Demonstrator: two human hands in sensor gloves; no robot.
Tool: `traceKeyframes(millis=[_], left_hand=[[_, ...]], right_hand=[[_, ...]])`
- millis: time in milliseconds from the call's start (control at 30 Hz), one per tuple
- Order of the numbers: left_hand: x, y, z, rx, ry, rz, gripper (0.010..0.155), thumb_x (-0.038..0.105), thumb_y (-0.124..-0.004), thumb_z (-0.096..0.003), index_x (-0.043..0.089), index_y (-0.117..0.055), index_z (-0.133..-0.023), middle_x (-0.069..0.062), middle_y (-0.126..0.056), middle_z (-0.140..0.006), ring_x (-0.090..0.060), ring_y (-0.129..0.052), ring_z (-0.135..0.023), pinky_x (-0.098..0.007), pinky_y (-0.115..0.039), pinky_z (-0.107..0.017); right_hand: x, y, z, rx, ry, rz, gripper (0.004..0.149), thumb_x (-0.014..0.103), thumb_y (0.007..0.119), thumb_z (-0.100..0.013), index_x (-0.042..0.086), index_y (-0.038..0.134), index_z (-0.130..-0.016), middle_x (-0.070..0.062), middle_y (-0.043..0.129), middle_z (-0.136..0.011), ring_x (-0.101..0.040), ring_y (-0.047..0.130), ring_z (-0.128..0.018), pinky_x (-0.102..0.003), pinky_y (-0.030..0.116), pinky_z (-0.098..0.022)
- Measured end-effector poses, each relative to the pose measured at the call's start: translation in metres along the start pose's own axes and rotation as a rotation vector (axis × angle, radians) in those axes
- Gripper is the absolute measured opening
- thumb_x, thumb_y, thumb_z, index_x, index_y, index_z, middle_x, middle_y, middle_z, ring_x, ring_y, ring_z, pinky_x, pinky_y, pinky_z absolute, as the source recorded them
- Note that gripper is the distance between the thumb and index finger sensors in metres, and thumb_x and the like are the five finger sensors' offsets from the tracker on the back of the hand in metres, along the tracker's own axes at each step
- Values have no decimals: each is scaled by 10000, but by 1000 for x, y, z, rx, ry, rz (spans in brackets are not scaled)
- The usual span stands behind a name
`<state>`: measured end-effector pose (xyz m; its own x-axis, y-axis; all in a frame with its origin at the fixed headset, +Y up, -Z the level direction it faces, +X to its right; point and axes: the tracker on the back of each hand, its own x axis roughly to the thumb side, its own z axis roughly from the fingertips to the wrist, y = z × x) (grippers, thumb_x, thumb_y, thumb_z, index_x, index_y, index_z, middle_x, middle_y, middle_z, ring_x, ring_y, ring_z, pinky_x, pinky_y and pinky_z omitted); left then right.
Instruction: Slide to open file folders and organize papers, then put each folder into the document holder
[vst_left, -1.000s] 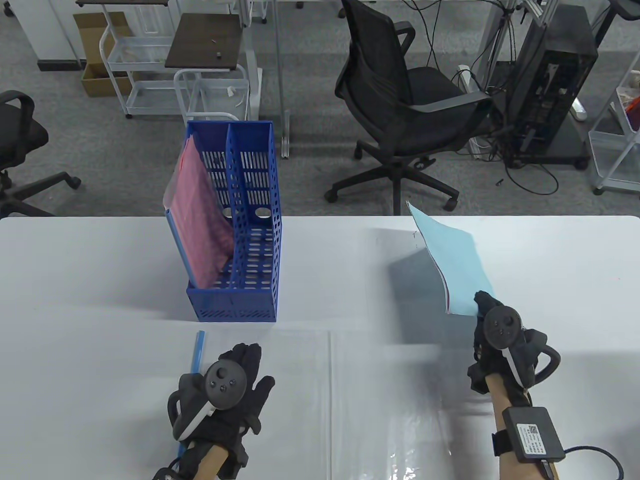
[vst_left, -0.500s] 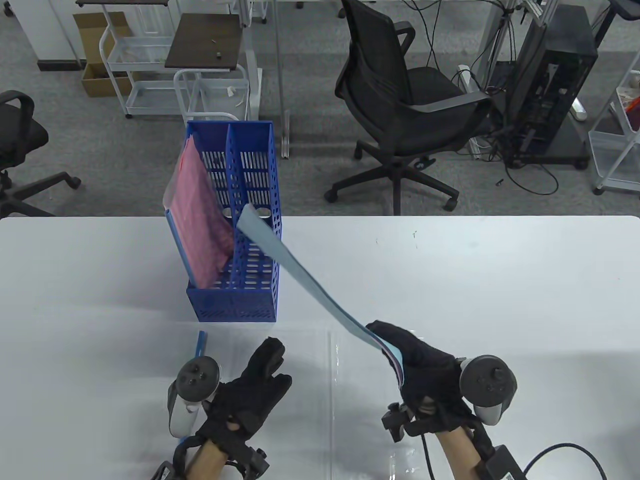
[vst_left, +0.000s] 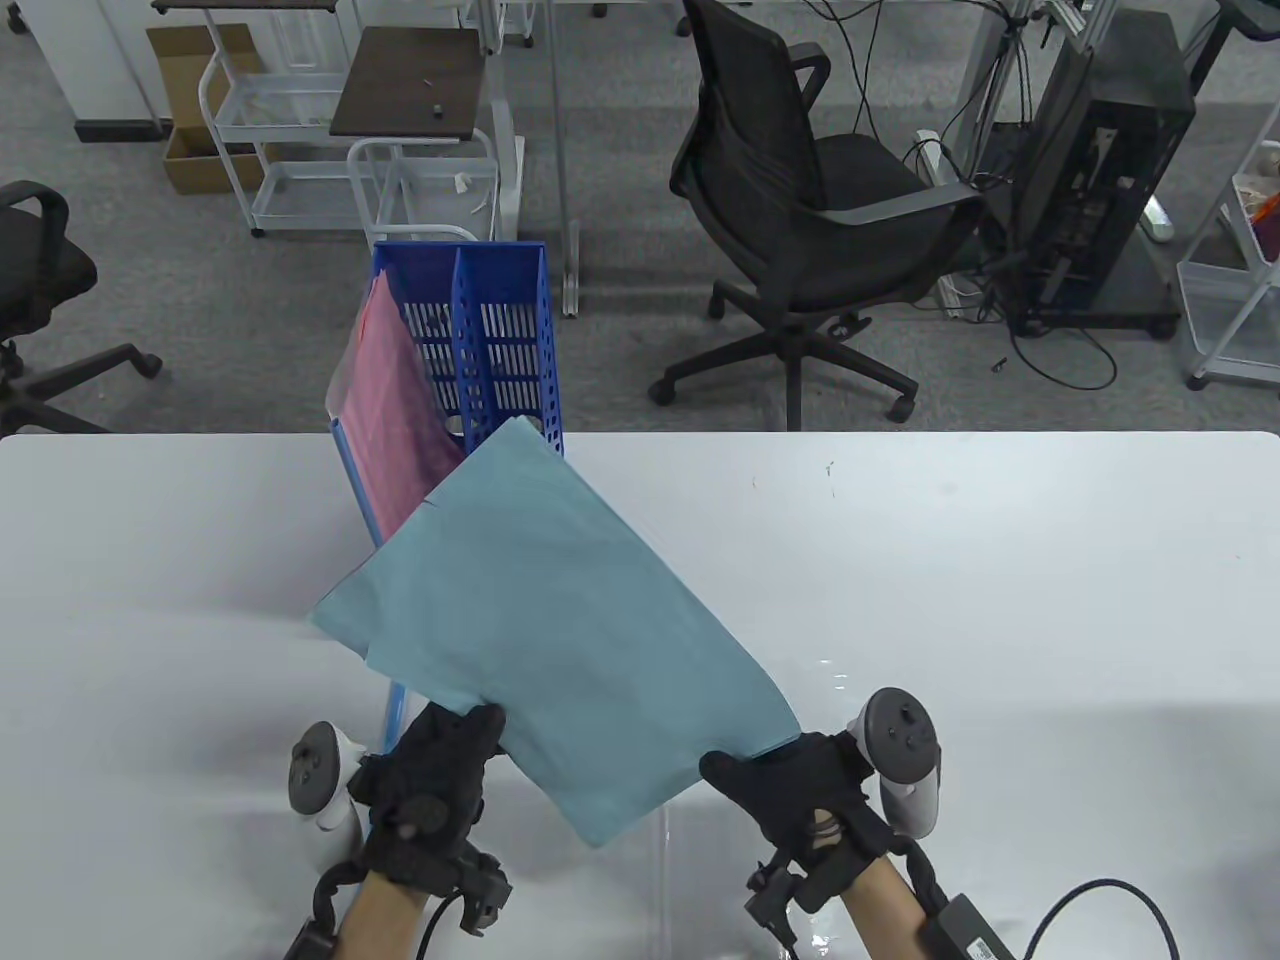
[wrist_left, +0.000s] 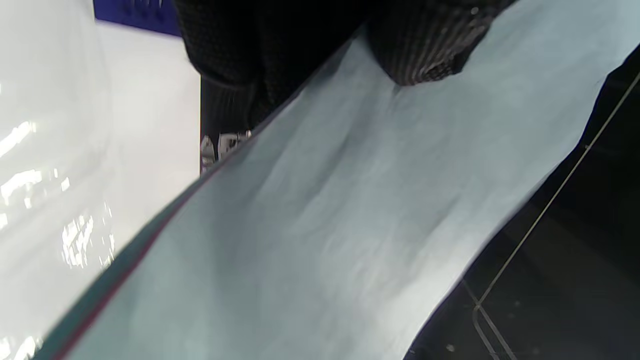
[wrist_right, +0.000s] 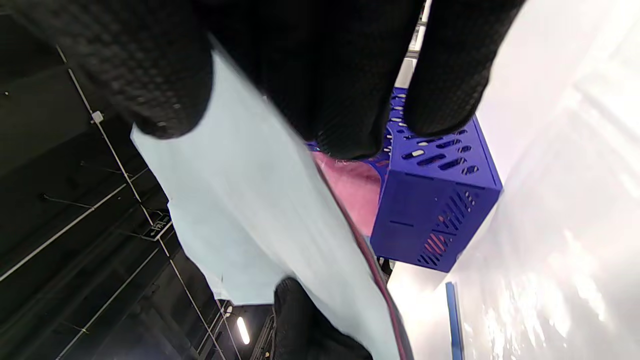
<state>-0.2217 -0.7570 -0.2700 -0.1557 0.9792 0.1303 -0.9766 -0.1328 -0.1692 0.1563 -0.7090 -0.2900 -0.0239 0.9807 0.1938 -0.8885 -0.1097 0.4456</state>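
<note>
A stack of light blue papers (vst_left: 560, 620) hangs flat above the table, its far corner covering the front of the blue document holder (vst_left: 500, 320). My left hand (vst_left: 455, 740) pinches the papers' near left edge, thumb on top (wrist_left: 420, 55). My right hand (vst_left: 765, 775) pinches the near right corner (wrist_right: 240, 215). A pink folder (vst_left: 385, 400) leans in the holder's left compartment; the right compartment shows nothing inside. A clear folder (vst_left: 660, 850) lies open on the table under the papers, mostly hidden. Its blue slide bar (vst_left: 393, 705) lies beside my left hand.
The white table (vst_left: 1000, 600) stretches out to the right of the papers. Beyond its far edge stand a black office chair (vst_left: 800, 200), a computer tower (vst_left: 1100, 170) and wire trolleys. A cable (vst_left: 1100, 900) trails from my right wrist.
My right hand swung the blue papers from the right side over to the middle and laid them flat. My left hand lifted off the table and took hold of their near left edge.
</note>
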Motion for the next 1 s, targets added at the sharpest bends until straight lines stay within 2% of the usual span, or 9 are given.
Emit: traceKeyframes(millis=[133,200,300,400,500,533,633,833,1000], left_hand=[[16,5,0,-17,-18,-205,411,390,-846,-457,323,-913,-857,12,-1041,-720,-171,-1112,-572,-419,-857,-603],[24,0,0,-65,-16,-337,411,390,-853,-452,315,-923,-850,8,-1049,-708,-172,-1117,-561,-418,-862,-594],[32,-14,2,-103,-34,-484,413,392,-862,-444,306,-934,-841,6,-1061,-689,-171,-1128,-539,-416,-875,-577],[34,-30,3,-175,-37,-562,414,389,-868,-442,292,-939,-838,-2,-1067,-685,-178,-1133,-536,-422,-876,-573],[34,-39,5,-161,-40,-595,418,391,-868,-440,276,-936,-837,-8,-1073,-676,-180,-1141,-511,-420,-887,-553],[33,-42,5,-163,-37,-593,420,396,-870,-439,270,-939,-834,-11,-1077,-670,-180,-1143,-502,-419,-891,-544],[30,-48,7,-155,-10,-587,423,402,-871,-438,259,-940,-830,-16,-1082,-660,-183,-1146,-487,-418,-896,-532],[21,-54,6,-155,36,-616,428,408,-868,-437,258,-931,-833,-17,-1071,-675,-188,-1137,-507,-427,-886,-544],[20,-50,6,-118,46,-658,482,412,-852,-448,247,-877,-900,-35,-1026,-781,-232,-1103,-632,-469,-835,-616]], right_hand=[[8,-29,7,-52,18,-1,773,519,869,-349,257,569,-1011,-51,774,-1025,-318,925,-851,-577,786,-635],[12,-38,11,-97,45,94,797,534,872,-342,250,558,-1017,-55,766,-1031,-336,926,-839,-586,779,-632],[18,-35,14,-130,73,242,828,556,875,-320,239,558,-1017,-55,775,-1022,-343,931,-824,-582,784,-621],[23,-28,19,-214,92,312,738,519,892,-311,217,687,-953,-55,888,-921,-309,1010,-706,-529,839,-560],[26,-33,27,-317,96,314,463,426,893,-342,234,895,-762,21,1066,-652,-200,1099,-485,-432,916,-457],[25,-34,29,-333,100,309,418,400,901,-338,230,930,-719,20,1091,-589,-190,1111,-424,-419,931,-418],[19,-39,35,-354,129,337,401,400,895,-338,240,943,-702,26,1102,-549,-155,1124,-363,-380,952,-376],[-3,-43,36,-353,211,285,399,377,880,-339,227,948,-703,7,1106,-523,-147,1131,-332,-374,967,-343],[-14,-64,41,-381,374,232,401,369,882,-337,212,956,-699,-2,1108,-506,-140,1133,-309,-367,973,-327]])
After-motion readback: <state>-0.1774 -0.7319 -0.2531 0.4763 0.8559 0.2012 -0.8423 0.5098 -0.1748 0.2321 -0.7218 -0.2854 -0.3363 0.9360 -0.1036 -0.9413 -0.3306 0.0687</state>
